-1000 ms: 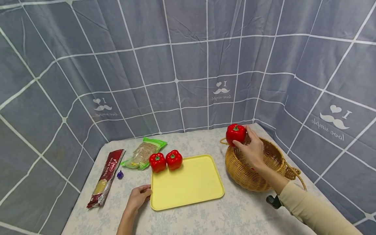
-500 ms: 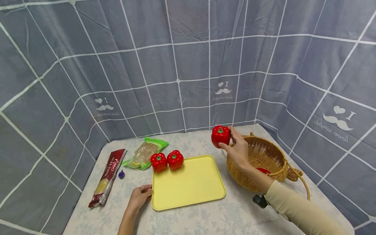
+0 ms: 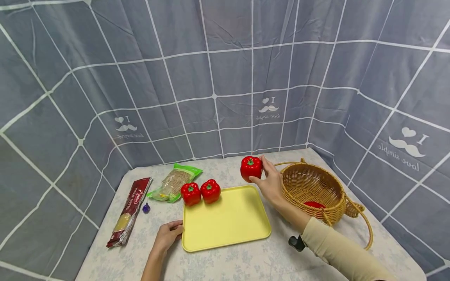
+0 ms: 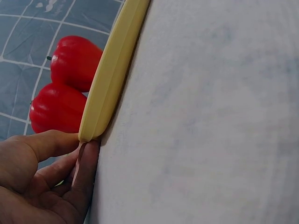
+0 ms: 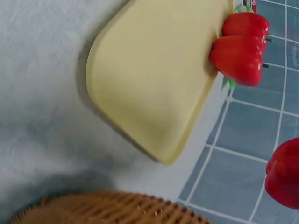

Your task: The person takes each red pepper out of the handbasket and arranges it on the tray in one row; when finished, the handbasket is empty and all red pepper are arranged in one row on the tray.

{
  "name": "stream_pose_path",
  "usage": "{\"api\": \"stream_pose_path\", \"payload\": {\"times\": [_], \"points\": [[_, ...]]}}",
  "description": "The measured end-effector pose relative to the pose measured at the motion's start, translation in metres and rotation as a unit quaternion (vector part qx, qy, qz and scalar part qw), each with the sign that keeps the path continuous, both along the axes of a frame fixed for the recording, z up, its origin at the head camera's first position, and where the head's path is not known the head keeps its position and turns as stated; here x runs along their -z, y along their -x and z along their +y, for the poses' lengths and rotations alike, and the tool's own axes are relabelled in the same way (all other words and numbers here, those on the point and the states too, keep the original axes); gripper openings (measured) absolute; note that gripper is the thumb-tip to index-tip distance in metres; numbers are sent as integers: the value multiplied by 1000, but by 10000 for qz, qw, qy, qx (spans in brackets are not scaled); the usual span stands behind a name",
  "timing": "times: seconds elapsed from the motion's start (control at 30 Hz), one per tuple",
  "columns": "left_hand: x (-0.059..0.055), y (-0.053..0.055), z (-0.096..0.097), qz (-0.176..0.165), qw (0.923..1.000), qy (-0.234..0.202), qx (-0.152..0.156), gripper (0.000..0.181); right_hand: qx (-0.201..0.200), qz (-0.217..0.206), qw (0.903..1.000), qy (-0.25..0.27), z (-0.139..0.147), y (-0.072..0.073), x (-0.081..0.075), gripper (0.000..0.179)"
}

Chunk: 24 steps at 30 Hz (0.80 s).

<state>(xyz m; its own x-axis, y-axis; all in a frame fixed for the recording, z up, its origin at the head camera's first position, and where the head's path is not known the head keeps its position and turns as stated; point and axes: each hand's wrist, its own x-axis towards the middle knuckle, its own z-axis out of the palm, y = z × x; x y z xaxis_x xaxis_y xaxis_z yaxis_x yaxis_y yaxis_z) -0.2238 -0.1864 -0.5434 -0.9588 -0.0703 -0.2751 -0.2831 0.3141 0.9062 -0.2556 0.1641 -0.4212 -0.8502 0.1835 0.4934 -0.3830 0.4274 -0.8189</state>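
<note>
My right hand (image 3: 272,185) holds a red bell pepper (image 3: 250,168) in the air above the far right corner of the yellow tray (image 3: 228,224). In the right wrist view this pepper (image 5: 286,172) shows at the right edge, and the fingers are out of sight. Two more red bell peppers (image 3: 191,194) (image 3: 211,191) stand side by side at the tray's far left corner. My left hand (image 3: 168,236) pinches the tray's left edge; in the left wrist view the thumb lies over the rim (image 4: 110,70) and a finger beneath.
Right of the tray stands a wicker basket (image 3: 313,181) with something red (image 3: 314,204) inside. On the left lie a dark red pasta packet (image 3: 130,212), a small purple item (image 3: 146,208) and a green-edged bag (image 3: 175,183). Grey curtains surround the table.
My right hand has carried the bell pepper leftward from over the basket to above the tray's far right corner, slightly lower. The left hand stays on the tray's edge.
</note>
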Motion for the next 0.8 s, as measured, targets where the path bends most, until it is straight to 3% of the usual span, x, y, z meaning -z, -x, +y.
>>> {"api": "stream_pose_path", "payload": {"times": [0.43, 0.8], "points": [[3, 2, -1, 24, 10000, 3, -26, 35, 217, -430, 9988, 94, -23, 18, 39, 83], [4, 2, -1, 53, 10000, -13, -60, 35, -54, -664, 9974, 269, -38, 31, 67, 83]]}}
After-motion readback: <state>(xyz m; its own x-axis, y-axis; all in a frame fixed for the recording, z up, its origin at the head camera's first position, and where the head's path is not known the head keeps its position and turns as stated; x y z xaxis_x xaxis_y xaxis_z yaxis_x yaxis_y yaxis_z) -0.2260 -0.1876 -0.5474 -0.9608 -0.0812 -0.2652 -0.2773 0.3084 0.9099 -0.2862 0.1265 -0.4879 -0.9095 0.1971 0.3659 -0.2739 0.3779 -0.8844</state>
